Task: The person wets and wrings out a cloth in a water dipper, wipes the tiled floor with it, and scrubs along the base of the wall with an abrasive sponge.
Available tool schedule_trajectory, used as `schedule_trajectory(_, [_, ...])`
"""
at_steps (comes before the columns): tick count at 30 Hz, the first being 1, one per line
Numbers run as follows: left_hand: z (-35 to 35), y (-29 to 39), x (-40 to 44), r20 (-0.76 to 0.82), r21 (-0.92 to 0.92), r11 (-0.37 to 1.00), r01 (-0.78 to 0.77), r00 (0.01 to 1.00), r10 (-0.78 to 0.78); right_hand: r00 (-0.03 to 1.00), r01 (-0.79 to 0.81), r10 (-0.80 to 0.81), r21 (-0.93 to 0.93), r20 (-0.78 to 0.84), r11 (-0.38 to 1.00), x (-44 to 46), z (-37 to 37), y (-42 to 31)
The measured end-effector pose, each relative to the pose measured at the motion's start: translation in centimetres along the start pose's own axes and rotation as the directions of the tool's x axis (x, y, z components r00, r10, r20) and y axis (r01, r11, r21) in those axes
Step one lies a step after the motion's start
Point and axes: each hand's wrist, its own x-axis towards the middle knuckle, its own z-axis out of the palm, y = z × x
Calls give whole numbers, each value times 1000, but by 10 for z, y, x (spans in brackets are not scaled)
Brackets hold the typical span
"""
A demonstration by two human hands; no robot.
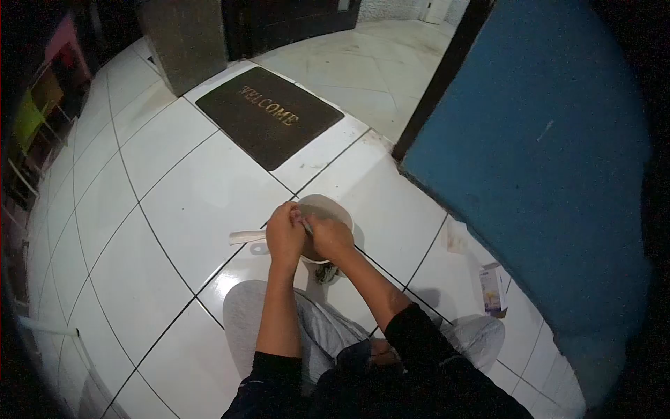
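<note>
One wide floor of white square tiles (202,167) with dark joints spreads under everything, and one large, flat blue panel (544,140) stands on it to my right. One dark rectangular doormat (262,133), lettered WELCOME in gold, lies ahead of me, well apart from my hands. My two legs, in loose grey trousers (244,314), are folded on either side of my two forearms, whose sleeves are black. Between my knees and the mat sits one round, pale, deep bowl (328,203), partly hidden under my hands. My two bare hands meet over it: my left hand (285,234) is closed, its fingers curled on one small pinkish piece (296,215); my right hand (331,236) is bent in against the same spot, but its fingertips are hidden, so I cannot tell whether they grip. One small white-and-purple carton (493,290) and one pale, flat scrap (458,237) lie to the right, near the blue panel. One flat, pale handle (247,237) sticks out left from behind my left hand; its join is hidden. One dark, crumpled bit (326,273) lies just beside the bowl, on my side.
</note>
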Motion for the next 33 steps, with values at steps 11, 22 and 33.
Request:
schedule_trajectory(11, [2, 1, 0, 39, -43, 996, 84, 996, -82, 999, 39, -38, 33, -19, 999, -1, -3, 0])
schedule_trajectory(22, [3, 4, 0, 1, -26, 1000, -14, 1000, 14, 988, 89, -76, 91, -137, 992, 1, 8, 7])
schedule_trajectory(33, [2, 7, 1, -8, -103, 991, -89, 996, 88, 895, -53, 331, 667, -298, 743, -86, -13, 31])
